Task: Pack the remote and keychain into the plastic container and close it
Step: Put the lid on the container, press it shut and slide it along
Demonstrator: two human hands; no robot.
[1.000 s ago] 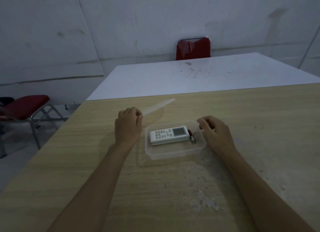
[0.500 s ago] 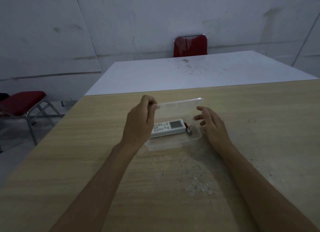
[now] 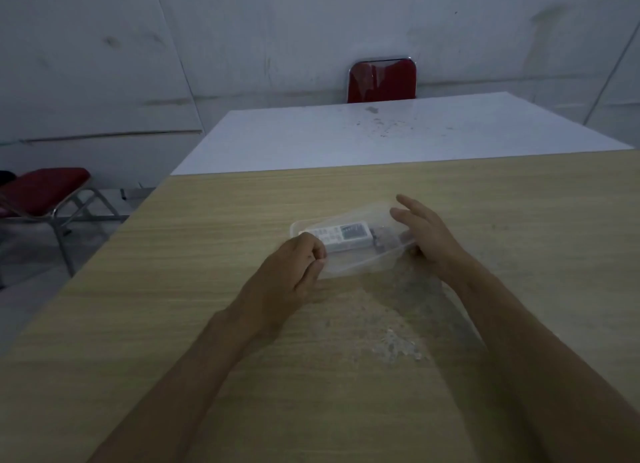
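Note:
A clear plastic container [image 3: 356, 265] sits on the wooden table, with its clear lid [image 3: 346, 218] lying flat over it. Through the lid I see the white remote [image 3: 346, 236] and, to its right, the dark blurred keychain [image 3: 381, 239]. My left hand [image 3: 291, 272] pinches the lid's near left corner. My right hand [image 3: 426, 234] rests on the container's right end, fingers spread over the lid and thumb at the near side.
The wooden table [image 3: 242, 376] has a scuffed pale patch [image 3: 398, 348] in front of the container. A white table [image 3: 381, 133] adjoins the far edge, with a red chair [image 3: 381, 80] behind it. Another red chair [image 3: 45, 196] stands at the left on the floor.
The lid, held tilted up above the container by my left hand, has come down flat over it. My right hand has moved onto the right end of the lid.

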